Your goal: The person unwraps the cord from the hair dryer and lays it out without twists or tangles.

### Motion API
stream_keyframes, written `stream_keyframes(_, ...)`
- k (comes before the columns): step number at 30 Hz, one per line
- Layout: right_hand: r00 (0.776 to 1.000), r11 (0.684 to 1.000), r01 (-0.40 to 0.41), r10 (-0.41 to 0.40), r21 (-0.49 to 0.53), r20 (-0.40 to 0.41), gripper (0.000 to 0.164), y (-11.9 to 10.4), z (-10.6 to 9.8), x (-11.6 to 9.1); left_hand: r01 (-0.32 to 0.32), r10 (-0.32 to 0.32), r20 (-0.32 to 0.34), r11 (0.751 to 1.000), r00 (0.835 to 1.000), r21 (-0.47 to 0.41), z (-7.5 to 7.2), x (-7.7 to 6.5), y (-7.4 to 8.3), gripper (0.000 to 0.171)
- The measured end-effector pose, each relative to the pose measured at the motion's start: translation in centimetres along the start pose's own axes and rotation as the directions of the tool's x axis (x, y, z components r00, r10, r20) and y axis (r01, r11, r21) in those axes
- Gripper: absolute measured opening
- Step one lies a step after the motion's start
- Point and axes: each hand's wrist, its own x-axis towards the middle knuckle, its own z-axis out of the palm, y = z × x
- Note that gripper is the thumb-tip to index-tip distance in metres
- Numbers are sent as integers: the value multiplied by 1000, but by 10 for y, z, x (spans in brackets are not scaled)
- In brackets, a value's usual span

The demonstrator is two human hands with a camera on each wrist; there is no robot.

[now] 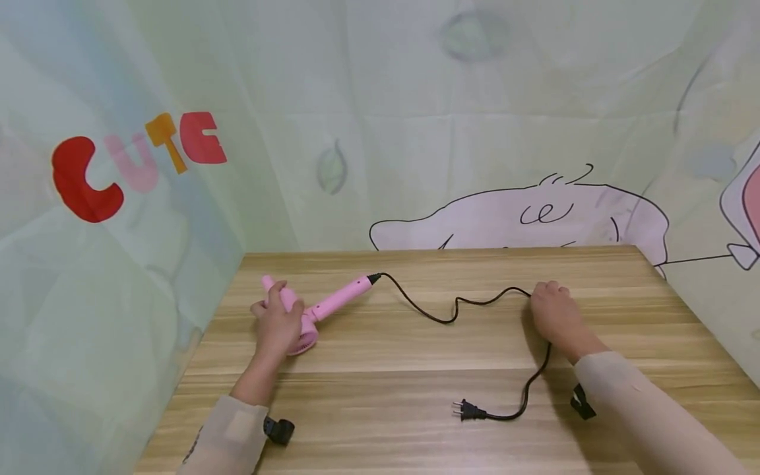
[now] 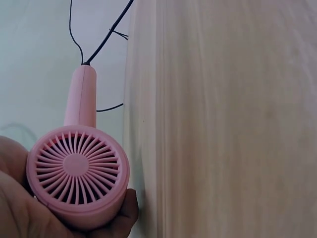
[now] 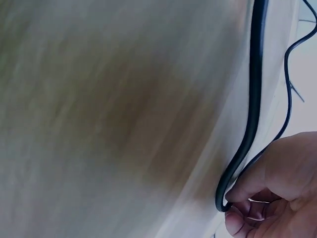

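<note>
A pink hair dryer (image 1: 341, 299) is at the left of the wooden table, its handle angled up to the right. My left hand (image 1: 278, 324) grips its barrel; in the left wrist view the round slatted air intake (image 2: 76, 165) faces the camera, with fingers curled about the body. From the handle's end a black cord (image 1: 442, 321) runs right in loose bends. At the right, my right hand (image 1: 558, 315) pinches the cord between thumb and fingers, plainly seen in the right wrist view. Beyond that hand the cord curves down to a two-pin plug (image 1: 470, 410) lying on the table.
The wooden table (image 1: 380, 382) ends at a back edge against a pale printed cloth (image 1: 392, 132) with a cartoon figure. Coloured letters (image 1: 89, 178) show on the cloth at the left. Each wrist wears a black camera mount (image 1: 279, 430).
</note>
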Motion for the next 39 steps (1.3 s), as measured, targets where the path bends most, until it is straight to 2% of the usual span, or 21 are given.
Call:
stream_keyframes(6, 999, 999, 49, -49, -16, -1, 7, -16, -6, 6, -24, 24, -7, 1000, 1000, 19, 4, -1, 5, 63)
stream_keyframes(10, 984, 984, 175, -176, -38, -34, 10, -31, -8, 10, -36, 36, -5, 999, 999, 18, 4, -2, 6, 62)
stream_keyframes(13, 942, 940, 322, -330, -111, -64, 12, -42, -6, 15, -42, 42, 2, 999, 999, 23, 5, -2, 6, 62)
stream_keyframes(16, 880, 873, 443, -466, -204, -85, 13, -51, -4, 17, -44, 44, 6, 999, 999, 31, 5, -2, 5, 62)
stream_keyframes(18, 845, 834, 497, -528, -242, -85, 13, -56, -3, 18, -45, 45, 9, 998, 999, 35, 5, -2, 4, 62)
stream_keyframes(21, 824, 816, 536, -562, -214, -77, 12, -61, -1, 18, -42, 42, 15, 998, 999, 37, 5, -2, 4, 62)
stream_keyframes(25, 849, 845, 520, -528, -126, -39, 9, -66, 2, 20, -40, 39, 18, 998, 999, 40, 5, -1, 3, 62)
stream_keyframes(28, 868, 863, 491, -496, -121, -12, 9, -69, 5, 21, -35, 34, 14, 998, 999, 48, 5, -1, 2, 62)
stream_keyframes(35, 897, 891, 442, -441, -101, 39, 6, -74, 3, 23, -3, 1, 29, 997, 1000, 77, -1, -2, 2, 67)
stream_keyframes(39, 903, 899, 430, -427, -86, 47, 6, -76, 1, 24, 2, -8, 45, 992, 999, 125, -4, -3, 3, 74)
